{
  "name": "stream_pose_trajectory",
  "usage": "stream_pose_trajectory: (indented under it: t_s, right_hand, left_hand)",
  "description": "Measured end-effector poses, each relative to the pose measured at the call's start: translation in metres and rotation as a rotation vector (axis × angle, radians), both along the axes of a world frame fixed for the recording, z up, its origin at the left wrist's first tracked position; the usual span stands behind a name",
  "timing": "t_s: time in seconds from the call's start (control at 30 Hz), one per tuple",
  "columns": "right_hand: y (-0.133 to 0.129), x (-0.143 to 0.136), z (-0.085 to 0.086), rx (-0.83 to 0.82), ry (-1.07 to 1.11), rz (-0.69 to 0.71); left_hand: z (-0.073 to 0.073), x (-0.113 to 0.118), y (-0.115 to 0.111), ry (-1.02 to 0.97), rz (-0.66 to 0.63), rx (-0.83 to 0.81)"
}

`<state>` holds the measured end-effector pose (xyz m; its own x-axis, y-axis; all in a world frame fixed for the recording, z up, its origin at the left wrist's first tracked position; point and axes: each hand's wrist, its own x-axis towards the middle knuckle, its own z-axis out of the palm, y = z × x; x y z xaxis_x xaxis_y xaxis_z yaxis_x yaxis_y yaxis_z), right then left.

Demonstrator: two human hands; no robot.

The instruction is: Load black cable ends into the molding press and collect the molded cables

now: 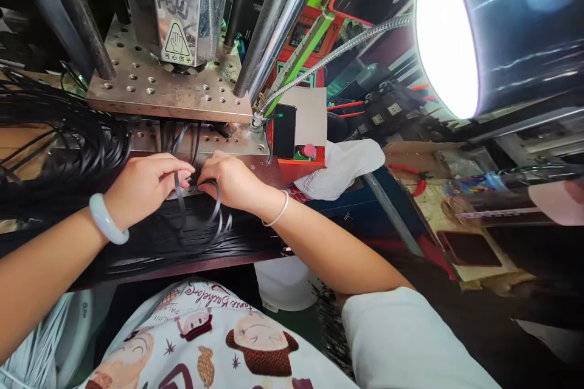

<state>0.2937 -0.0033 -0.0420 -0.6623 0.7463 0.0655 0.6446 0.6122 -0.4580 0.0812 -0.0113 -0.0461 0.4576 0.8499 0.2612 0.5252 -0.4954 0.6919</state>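
In the middle of the head view, my left hand (145, 187) is closed in a pinch, with a flat black cable (179, 199) running down past its fingertips. Close beside it, my right hand (232, 180) grips another looping stretch of black cable (218, 199). The fingertips of both hands almost meet, and what lies between them is too small to make out. Just beyond them stands a press with a metal plate (173, 95) full of holes. Below my hands, many black cables (150, 258) lie along the bench edge.
A thick bundle of black cables (103, 140) hangs at the left. Right of the press are a red control box (298, 168) with a pink button (309, 150) and a white cloth (351, 164). A bright lamp (447, 36) hangs upper right; a phone (469, 249) lies on a side table.
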Motion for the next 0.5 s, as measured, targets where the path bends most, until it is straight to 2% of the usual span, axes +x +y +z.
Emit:
stream_pose_trajectory:
  t_s: [0.17, 0.3, 0.43, 0.5]
  right_hand:
    - [-0.010, -0.007, 0.004, 0.132, -0.147, 0.083]
    - [-0.012, -0.011, 0.002, 0.084, -0.163, 0.041]
    - [-0.008, 0.010, 0.002, 0.008, 0.064, -0.002]
    - [-0.007, 0.033, 0.003, 0.013, 0.236, -0.110]
  left_hand:
    - [-0.014, 0.000, 0.000, 0.029, -0.031, 0.109]
    - [-0.017, -0.002, 0.000, 0.092, -0.036, 0.148]
    - [-0.019, -0.003, -0.001, 0.190, -0.049, 0.234]
    - [-0.018, -0.002, -0.004, 0.224, -0.086, 0.322]
